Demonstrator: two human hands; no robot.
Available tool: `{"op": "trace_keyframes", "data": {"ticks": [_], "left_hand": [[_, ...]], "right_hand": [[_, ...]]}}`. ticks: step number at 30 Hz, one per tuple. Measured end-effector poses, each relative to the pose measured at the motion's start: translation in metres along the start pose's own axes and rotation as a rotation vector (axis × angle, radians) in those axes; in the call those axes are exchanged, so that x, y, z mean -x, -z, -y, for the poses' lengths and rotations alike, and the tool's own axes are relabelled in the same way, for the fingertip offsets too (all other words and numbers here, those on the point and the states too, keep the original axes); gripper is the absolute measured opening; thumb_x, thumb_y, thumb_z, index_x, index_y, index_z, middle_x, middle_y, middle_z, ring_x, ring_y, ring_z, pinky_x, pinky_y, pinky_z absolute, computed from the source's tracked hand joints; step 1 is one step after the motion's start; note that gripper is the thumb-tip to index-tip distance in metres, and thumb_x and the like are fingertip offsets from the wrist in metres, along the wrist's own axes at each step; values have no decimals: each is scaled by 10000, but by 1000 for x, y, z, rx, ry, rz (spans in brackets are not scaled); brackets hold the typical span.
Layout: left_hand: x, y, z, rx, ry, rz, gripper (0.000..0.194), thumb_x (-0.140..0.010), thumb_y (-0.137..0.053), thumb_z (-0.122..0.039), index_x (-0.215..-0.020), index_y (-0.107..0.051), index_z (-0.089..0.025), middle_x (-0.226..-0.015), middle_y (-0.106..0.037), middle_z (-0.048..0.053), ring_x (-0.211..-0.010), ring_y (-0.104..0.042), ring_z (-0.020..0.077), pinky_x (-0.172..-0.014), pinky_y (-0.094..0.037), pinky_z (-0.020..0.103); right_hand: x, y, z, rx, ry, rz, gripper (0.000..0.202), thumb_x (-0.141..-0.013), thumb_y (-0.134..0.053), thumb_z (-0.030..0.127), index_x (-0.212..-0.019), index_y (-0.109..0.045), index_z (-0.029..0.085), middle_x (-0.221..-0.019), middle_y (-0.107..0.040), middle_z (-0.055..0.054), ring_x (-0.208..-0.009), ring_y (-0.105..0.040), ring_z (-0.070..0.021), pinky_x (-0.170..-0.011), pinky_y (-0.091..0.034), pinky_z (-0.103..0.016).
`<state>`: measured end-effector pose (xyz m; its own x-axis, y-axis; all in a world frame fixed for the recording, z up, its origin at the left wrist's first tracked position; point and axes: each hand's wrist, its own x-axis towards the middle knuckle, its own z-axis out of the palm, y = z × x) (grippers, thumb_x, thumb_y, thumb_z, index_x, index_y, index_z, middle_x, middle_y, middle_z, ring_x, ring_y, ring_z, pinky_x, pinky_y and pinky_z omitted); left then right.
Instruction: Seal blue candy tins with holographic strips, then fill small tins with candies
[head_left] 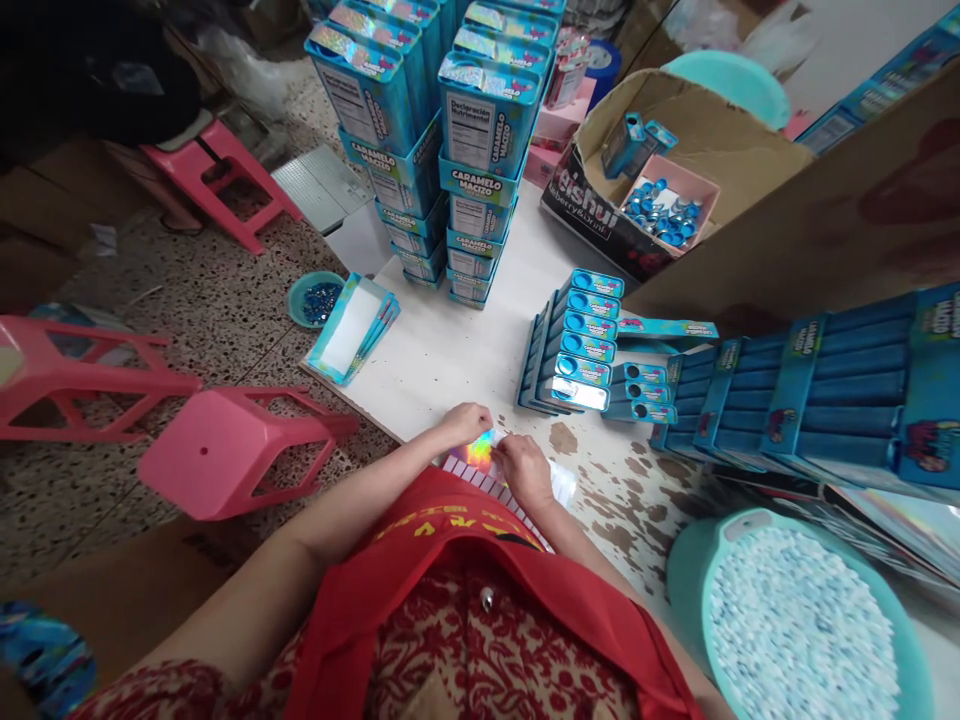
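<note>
A shiny holographic sheet (477,452) lies at the table's front edge, just in front of the red apron, with a row of pale strips along its near side. My left hand (463,424) is closed at the sheet's far left edge, its fingers pinched together. Over the right part of the sheet is my right hand (523,468), with fingers bent and pressed together. What either hand holds between its fingertips is too small to make out. Beyond my right hand stands a blue tray of small boxes (583,345) with round holes in their tops.
Tall stacks of blue boxes (480,180) stand at the back. A cardboard box (600,215) holds a pink tray of blue pieces. More boxes (795,390) line the right, above a turquoise tub (724,600) of candies. Flat blue cartons (349,330) lie at left, near pink stools (217,450).
</note>
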<state>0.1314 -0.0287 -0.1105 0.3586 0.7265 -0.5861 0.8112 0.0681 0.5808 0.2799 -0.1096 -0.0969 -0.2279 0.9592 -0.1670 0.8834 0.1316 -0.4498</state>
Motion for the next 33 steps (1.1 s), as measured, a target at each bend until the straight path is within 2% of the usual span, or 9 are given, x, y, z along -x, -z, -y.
{"op": "trace_keyframes", "data": {"ticks": [5, 9, 11, 13, 16, 20, 24, 28, 33], "left_hand": [[5, 0, -1, 3, -10, -40, 239, -821, -482, -218, -868, -712, -177, -887, -707, 60, -875, -609, 194, -788, -437, 280], [29, 10, -14, 292, -289, -122, 288, -876, -469, -343, -1029, -664, -196, -1111, -653, 62, -1086, -534, 194, -941, -385, 304], [45, 16, -24, 504, -376, -7, 315, -850, -509, -394, -1028, -647, -173, -999, -668, 59, -941, -583, 174, -832, -438, 283], [57, 25, -36, 611, -335, 140, 310, -828, -527, -413, -931, -643, -144, -730, -629, 10, -681, -568, 127, -652, -445, 244], [63, 45, -58, 659, -314, 175, 280, -838, -491, -386, -850, -612, -134, -531, -458, -59, -497, -453, 78, -512, -382, 204], [43, 79, -87, 669, -430, 113, 263, -861, -449, -346, -1028, -532, -162, -557, -452, -77, -469, -440, 66, -471, -358, 182], [5, 99, -101, 630, -497, 54, 167, -840, -476, -272, -977, -455, -179, -514, -456, -92, -433, -412, 63, -448, -326, 171], [-25, 93, -99, 744, -411, 121, 169, -794, -535, -251, -894, -415, -189, -470, -435, -105, -413, -397, 61, -441, -311, 167], [-32, 71, -90, 994, -301, 229, 325, -761, -606, -421, -888, -412, -192, -504, -482, -87, -401, -449, 64, -438, -340, 173]], "right_hand": [[1, 32, 6, -182, -90, 23, 124, -841, -532, 230, -723, -564, 211, -723, -616, -28, -732, -542, -188, -632, -360, -275], [3, 72, 14, -363, -142, -21, 165, -829, -556, 286, -685, -536, 207, -669, -592, -4, -604, -511, -145, -568, -349, -253], [4, 92, 18, -426, -144, -57, 172, -830, -562, 314, -696, -543, 206, -655, -580, 6, -577, -496, -134, -557, -352, -248], [6, 109, 22, -435, -141, -118, 183, -837, -561, 337, -709, -553, 207, -643, -565, 11, -583, -491, -134, -567, -361, -248], [3, 128, 27, -377, -138, -287, 180, -850, -551, 343, -734, -567, 207, -676, -565, 3, -641, -496, -145, -610, -377, -257], [-18, 142, 21, -280, -190, -566, 179, -843, -560, 365, -772, -586, 203, -739, -562, -12, -719, -488, -166, -678, -391, -283], [-54, 142, 2, -262, -311, -662, 170, -780, -608, 357, -740, -619, 193, -867, -521, -47, -842, -487, -198, -759, -400, -324], [-76, 133, -20, -319, -393, -656, 135, -704, -640, 310, -657, -600, 190, -870, -487, -44, -899, -475, -216, -826, -385, -351], [-80, 128, -34, -522, -524, -637, 204, -615, -676, 320, -684, -534, 191, -772, -465, 13, -665, -433, -142, -698, -390, -300]]}}
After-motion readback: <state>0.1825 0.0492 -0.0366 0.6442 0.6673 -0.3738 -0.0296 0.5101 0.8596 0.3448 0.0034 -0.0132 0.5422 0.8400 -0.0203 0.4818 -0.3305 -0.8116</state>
